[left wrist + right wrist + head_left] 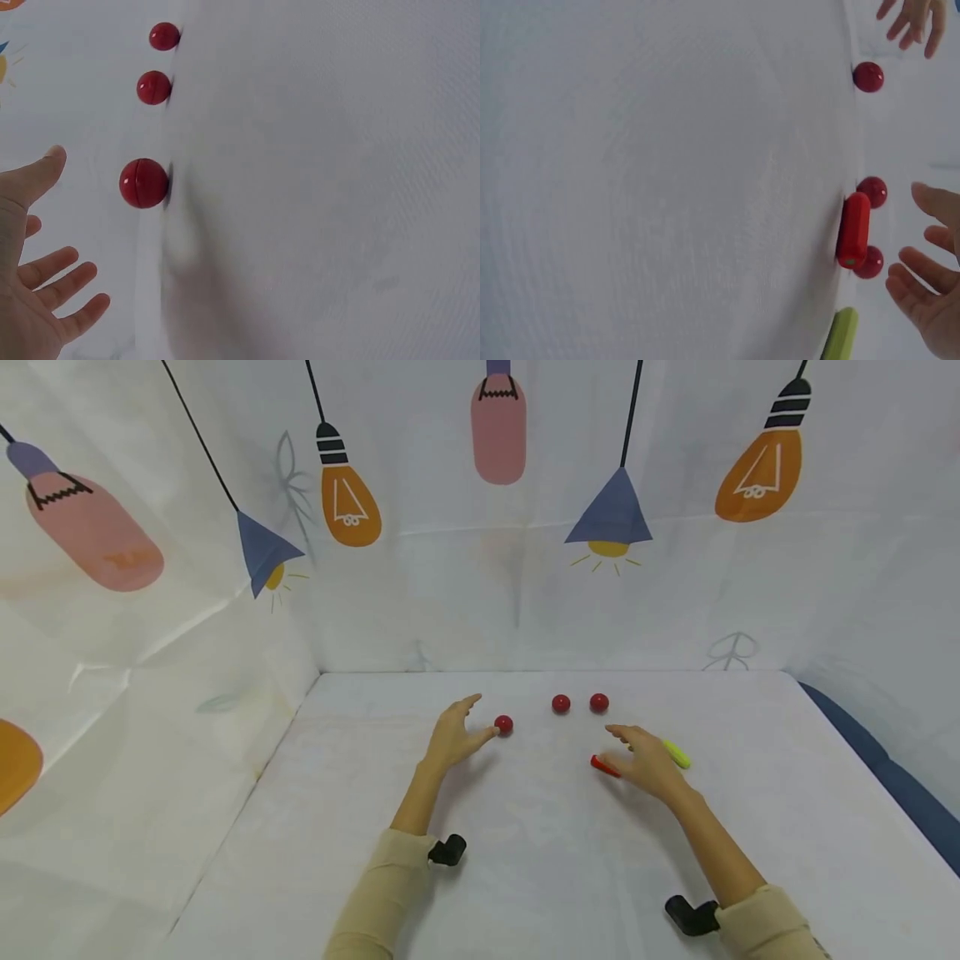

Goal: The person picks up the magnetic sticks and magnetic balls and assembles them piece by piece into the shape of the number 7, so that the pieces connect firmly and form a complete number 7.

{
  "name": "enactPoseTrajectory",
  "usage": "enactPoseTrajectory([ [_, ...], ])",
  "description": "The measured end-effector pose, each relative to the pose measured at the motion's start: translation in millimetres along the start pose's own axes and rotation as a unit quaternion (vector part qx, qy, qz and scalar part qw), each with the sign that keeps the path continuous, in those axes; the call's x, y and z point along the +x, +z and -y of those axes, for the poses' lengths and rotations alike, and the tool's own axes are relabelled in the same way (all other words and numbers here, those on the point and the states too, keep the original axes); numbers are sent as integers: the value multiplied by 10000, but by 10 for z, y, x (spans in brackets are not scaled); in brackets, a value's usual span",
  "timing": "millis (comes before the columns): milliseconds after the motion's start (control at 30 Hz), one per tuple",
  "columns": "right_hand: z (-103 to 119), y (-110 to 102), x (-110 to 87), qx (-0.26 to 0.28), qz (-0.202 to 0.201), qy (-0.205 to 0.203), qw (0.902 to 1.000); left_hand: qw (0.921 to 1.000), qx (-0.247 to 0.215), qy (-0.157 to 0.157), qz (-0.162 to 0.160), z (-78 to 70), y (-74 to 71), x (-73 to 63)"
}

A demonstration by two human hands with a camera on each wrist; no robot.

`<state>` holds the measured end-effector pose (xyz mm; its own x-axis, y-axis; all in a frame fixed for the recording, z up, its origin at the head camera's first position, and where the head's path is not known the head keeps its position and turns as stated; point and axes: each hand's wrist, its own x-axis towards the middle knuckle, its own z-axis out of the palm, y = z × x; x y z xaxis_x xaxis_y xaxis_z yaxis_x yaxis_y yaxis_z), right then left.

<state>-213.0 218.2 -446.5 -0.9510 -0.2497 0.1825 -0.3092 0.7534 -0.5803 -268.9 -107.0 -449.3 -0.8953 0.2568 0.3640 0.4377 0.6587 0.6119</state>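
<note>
"What's the setting?"

"A lamp-patterned white sheet hangs well behind the red stick, which lies on a white table."

"And the hands?"

"The right hand is just right of the red stick, overlapping it in the head view but apart in the right wrist view. The left hand is well to the stick's left. Both have fingers spread and grasp nothing, perhaps to avoid nudging anything."

"Why are the sticks lying flat?"

"Probably their rounded ends wouldn't stand. The yellow-green stick is right of the red one, partly hidden by the right hand."

"The smallest things?"

"Three balls: the first red ball left of the red stick and slightly beyond, the second red ball behind-left, the third red ball directly behind. Their gaps presumably leave finger room."
</note>
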Motion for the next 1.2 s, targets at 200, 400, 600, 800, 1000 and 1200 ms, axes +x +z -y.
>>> enactPoseTrajectory([
  [200,-41,107,19,-337,173,-201,9991,9999,-154,-55,1,-26,196,51],
  [400,-54,138,6,-565,586,101,9966,9993,-168,-304,100,-20,372,80],
  [600,-31,157,-33,-754,770,341,9936,9986,-214,-482,-44,40,523,42],
  [800,-39,173,-33,-764,751,427,9933,9972,-217,-700,-161,4,582,24],
  [1000,-64,182,-42,-708,696,458,9940,9970,-96,-756,-115,-33,623,44],
  [1200,-72,195,-41,-673,634,368,9950,9971,-395,-584,-271,-14,649,5],
])
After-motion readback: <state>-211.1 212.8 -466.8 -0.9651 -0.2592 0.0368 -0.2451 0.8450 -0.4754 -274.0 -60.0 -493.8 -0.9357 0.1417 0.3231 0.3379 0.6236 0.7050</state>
